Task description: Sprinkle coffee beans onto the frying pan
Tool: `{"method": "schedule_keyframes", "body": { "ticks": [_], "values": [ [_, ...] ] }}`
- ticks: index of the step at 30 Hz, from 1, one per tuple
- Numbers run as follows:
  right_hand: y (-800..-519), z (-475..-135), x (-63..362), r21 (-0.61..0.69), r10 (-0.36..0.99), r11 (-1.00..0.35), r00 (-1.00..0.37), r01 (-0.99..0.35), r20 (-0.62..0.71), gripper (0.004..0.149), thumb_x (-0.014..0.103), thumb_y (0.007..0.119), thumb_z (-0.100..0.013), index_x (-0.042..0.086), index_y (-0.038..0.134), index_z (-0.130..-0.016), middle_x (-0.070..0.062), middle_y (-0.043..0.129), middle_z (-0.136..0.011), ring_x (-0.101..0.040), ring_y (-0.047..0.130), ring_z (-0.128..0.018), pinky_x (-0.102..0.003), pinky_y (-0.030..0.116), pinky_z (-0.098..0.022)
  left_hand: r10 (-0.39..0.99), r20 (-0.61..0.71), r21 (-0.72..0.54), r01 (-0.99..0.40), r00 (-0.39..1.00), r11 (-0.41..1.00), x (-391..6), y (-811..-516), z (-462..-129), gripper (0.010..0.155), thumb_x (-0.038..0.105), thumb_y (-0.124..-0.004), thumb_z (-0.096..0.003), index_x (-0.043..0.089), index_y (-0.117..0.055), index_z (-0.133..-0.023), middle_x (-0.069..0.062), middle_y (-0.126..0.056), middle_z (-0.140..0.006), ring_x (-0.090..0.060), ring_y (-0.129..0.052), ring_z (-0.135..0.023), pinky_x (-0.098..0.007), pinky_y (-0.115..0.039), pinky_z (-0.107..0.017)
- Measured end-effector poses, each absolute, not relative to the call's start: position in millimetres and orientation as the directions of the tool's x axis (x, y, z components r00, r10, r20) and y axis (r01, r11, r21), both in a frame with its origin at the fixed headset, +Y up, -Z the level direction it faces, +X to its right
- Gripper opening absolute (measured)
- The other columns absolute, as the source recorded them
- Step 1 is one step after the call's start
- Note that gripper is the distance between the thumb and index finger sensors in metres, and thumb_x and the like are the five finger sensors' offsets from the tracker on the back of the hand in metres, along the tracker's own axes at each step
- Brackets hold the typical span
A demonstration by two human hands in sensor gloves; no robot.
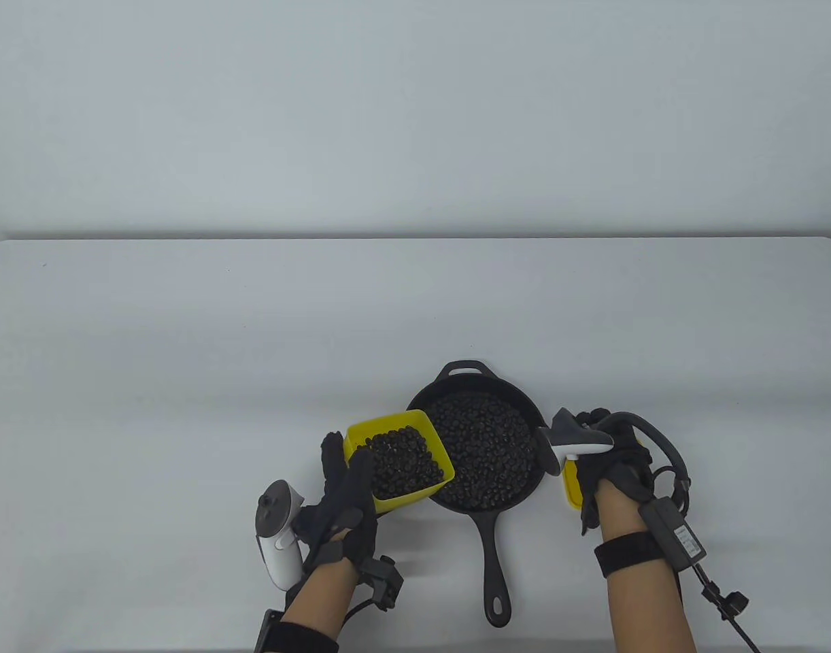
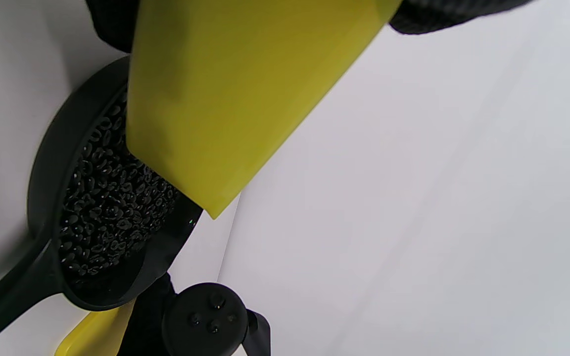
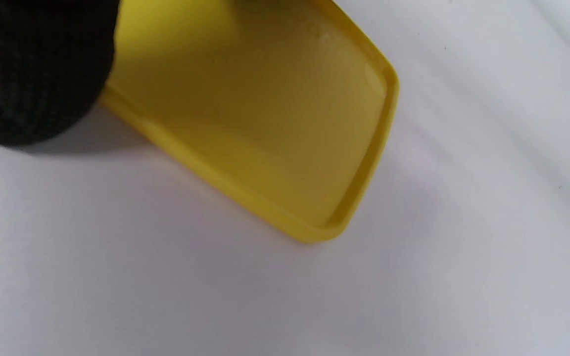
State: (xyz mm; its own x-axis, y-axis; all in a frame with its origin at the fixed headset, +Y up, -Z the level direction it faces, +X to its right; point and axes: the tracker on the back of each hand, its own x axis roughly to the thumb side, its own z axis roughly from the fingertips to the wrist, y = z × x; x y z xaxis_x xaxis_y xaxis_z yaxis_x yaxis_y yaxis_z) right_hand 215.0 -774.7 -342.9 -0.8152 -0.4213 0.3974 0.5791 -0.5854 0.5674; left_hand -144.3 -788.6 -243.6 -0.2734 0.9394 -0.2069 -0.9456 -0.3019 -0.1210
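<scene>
A black cast-iron frying pan sits near the table's front edge, handle toward me, its bottom covered with coffee beans. My left hand grips a yellow tub part full of beans and holds it tilted over the pan's left rim. In the left wrist view the tub's underside hangs above the pan and its beans. My right hand holds a flat yellow lid just right of the pan. The right wrist view shows the lid, empty, against the white table, with a gloved finger on its corner.
The white table stretches far behind and to both sides of the pan. The pan's long handle points at the front edge between my arms. A cable trails from my right wrist.
</scene>
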Motion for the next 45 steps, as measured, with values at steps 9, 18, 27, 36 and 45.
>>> {"method": "schedule_keyframes", "body": {
  "ticks": [9,18,27,36,45],
  "values": [
    [-772,-325,247,0.606,-0.26,-0.68,-0.909,0.412,0.325,0.132,0.074,0.084,-0.033,-0.009,0.01,-0.105,-0.036,0.025,-0.107,-0.064,0.033,-0.1,-0.068,0.032,-0.068,0.944,-0.204,-0.125,-0.949,-0.261,-0.29,-142,-787,-242,0.081,0.064,-0.056,-0.059,0.033,0.004,-0.104,-0.024,-0.03,-0.103,-0.047,-0.064,-0.089,-0.048,-0.07,-0.065],
    [-676,-310,206,0.251,0.031,-0.962,-0.873,0.106,0.487,0.132,0.074,0.083,-0.036,-0.004,0.001,-0.104,-0.035,0.012,-0.106,-0.064,0.034,-0.102,-0.069,0.031,-0.07,0.94,-0.197,-0.153,-0.939,-0.278,-0.309,-138,-788,-243,0.081,0.064,-0.057,-0.0588,0.033,0.0,-0.106,-0.024,-0.034,-0.103,-0.047,-0.067,-0.087,-0.047,-0.072,-0.064],
    [-646,-282,94,0.166,0.13,-0.986,-0.648,-0.005,0.75,0.128,0.077,0.08,-0.037,0.01,-0.006,-0.105,-0.034,0.012,-0.109,-0.063,0.039,-0.102,-0.072,0.032,-0.07,0.929,-0.197,-0.31,-0.879,-0.314,-0.362,-120,-784,-241,0.078,0.064,-0.059,-0.0587,0.04,-0.002,-0.107,-0.024,-0.037,-0.104,-0.047,-0.069,-0.087,-0.047,-0.073,-0.063],
    [-638,-270,56,0.225,0.282,-0.959,-0.542,-0.172,0.792,0.124,0.077,0.078,-0.04,0.013,-0.001,-0.109,-0.033,0.013,-0.111,-0.065,0.03,-0.096,-0.076,0.024,-0.068,0.878,-0.185,-0.399,-0.783,-0.441,-0.477,-114,-782,-242,0.076,0.067,-0.058,-0.0556,0.041,-0.012,-0.111,-0.022,-0.043,-0.104,-0.045,-0.075,-0.083,-0.045,-0.077,-0.06],
    [-633,-265,49,0.187,0.251,-0.967,-0.562,-0.171,0.788,0.122,0.076,0.081,-0.04,0.01,0.011,-0.115,-0.036,0.02,-0.112,-0.067,0.034,-0.093,-0.078,0.023,-0.066,0.788,-0.21,-0.383,-0.692,-0.579,-0.611,-103,-784,-236,0.083,0.08,-0.047,-0.0457,0.041,-0.014,-0.112,-0.022,-0.044,-0.104,-0.046,-0.076,-0.081,-0.045,-0.078,-0.059]
  ]
}}
